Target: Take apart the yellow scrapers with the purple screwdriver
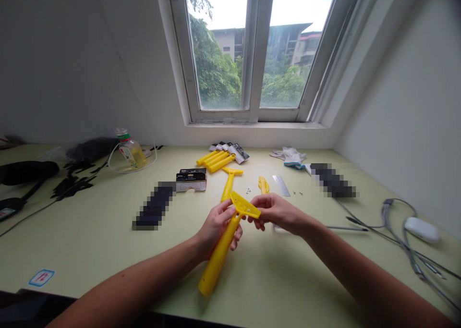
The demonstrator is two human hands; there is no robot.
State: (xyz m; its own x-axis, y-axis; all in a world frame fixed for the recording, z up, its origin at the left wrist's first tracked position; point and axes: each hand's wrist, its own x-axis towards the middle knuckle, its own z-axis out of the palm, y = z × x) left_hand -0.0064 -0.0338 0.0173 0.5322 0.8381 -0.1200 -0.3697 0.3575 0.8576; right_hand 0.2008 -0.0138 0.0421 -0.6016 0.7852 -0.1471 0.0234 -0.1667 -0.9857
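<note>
A yellow scraper with a thick round handle and a flat triangular head is held up over the table. My left hand is closed around it just below the head. At the head's right corner, the fingers of my right hand pinch the edge; whether they also hold a small part is hidden. Beyond my hands lie a second yellow scraper, a yellow head plate, a metal blade, a few small nuts and two small screws.
Several yellow handles lie near the window beside black packaging. A black box, a bottle of yellow liquid and black scraps stand left. Gloves, grey cables and a white case are on the right.
</note>
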